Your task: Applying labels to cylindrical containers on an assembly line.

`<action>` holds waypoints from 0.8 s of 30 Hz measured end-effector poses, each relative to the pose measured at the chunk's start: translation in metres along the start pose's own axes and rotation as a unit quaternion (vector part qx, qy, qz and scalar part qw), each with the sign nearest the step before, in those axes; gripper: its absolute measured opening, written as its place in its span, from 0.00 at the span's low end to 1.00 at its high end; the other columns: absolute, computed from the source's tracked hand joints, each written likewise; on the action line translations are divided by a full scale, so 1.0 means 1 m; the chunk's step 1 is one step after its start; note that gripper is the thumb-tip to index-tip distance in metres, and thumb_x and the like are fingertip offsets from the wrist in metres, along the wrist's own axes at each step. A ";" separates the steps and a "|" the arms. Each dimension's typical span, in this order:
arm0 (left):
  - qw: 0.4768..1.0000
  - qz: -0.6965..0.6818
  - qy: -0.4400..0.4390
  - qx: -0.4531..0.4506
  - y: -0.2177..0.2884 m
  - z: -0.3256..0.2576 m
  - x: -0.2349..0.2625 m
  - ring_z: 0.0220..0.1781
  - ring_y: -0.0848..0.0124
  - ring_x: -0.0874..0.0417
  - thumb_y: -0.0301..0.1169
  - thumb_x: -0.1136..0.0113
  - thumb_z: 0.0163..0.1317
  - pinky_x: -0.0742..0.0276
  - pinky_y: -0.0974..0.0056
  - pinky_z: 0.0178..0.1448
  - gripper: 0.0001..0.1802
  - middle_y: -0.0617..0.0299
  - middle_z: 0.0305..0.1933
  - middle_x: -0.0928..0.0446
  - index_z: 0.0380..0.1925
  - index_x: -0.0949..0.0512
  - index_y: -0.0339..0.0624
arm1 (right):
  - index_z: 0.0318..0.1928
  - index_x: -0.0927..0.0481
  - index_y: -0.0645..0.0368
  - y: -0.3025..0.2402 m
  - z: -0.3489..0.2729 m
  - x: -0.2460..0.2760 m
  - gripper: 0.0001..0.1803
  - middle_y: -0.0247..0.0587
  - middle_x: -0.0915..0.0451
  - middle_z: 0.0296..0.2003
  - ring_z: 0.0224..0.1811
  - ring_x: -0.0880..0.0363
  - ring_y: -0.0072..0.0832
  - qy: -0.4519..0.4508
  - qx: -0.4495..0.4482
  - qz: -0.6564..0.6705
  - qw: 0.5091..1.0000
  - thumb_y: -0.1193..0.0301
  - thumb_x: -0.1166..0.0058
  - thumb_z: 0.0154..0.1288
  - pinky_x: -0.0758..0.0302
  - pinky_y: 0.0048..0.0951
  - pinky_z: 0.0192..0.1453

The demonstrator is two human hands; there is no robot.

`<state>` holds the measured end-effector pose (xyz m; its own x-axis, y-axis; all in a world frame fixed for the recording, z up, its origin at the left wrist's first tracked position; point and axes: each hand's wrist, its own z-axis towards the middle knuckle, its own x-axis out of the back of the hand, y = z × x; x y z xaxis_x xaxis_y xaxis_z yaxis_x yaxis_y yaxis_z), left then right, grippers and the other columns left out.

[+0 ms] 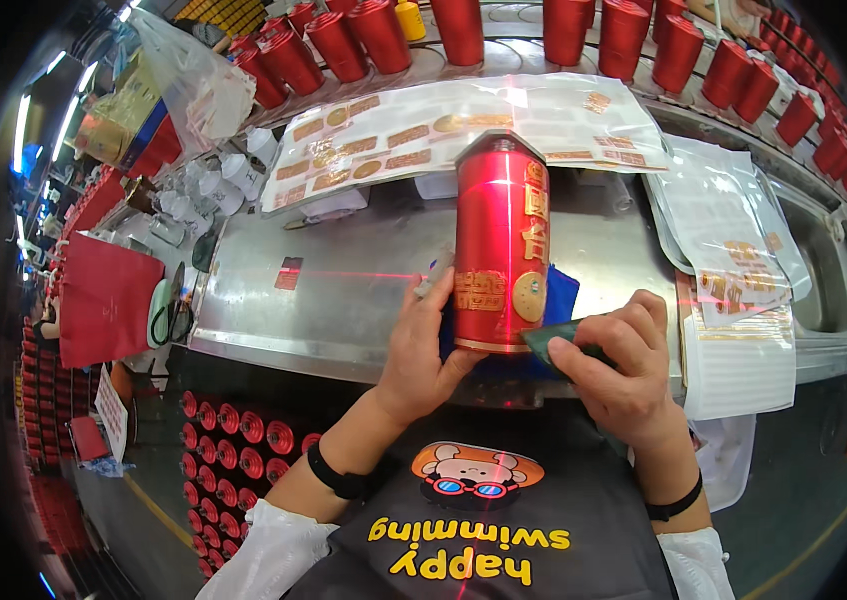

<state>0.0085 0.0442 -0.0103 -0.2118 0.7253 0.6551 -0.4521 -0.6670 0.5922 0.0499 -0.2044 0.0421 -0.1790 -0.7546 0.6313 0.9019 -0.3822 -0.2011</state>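
A shiny red bottle (483, 225) with gold raised lettering and a round gold emblem lies tilted over the steel bench, its dark end away from me. My left hand (415, 345) is wrapped round its lower left side. In my right hand (628, 365) is a flat dark-green piece (540, 343), seemingly a scraper, with one edge against or close to the bottle's near right corner. Part of a blue support (561, 293) shows beneath the bottle. Red laser lines cross on the bottle and run along the bench.
Sheets of gold decals (383, 140) lie behind the bottle, with more decal sheets (733, 240) at right by a sink (815, 265). Red bottles (373, 35) line a conveyor at the back. Small white bottles (241, 172), a red bag (108, 300) and scissors (181, 315) are at left.
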 end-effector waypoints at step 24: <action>0.993 -0.095 0.013 0.071 0.038 0.023 0.012 0.70 0.47 0.36 0.39 0.33 0.57 0.40 0.53 0.71 0.49 0.36 0.68 0.40 0.71 0.50 0.30 | 0.37 0.19 0.53 -0.003 0.031 0.014 0.17 0.33 0.23 0.35 0.32 0.28 0.28 -0.061 -0.010 0.007 0.998 0.75 0.37 0.41 0.36 0.38 0.46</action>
<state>0.0084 0.0238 0.0309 -0.1585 0.8430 0.5140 -0.3594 -0.5342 0.7652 0.0565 -0.1971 0.0751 -0.1165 -0.6902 0.7142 0.8954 -0.3842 -0.2252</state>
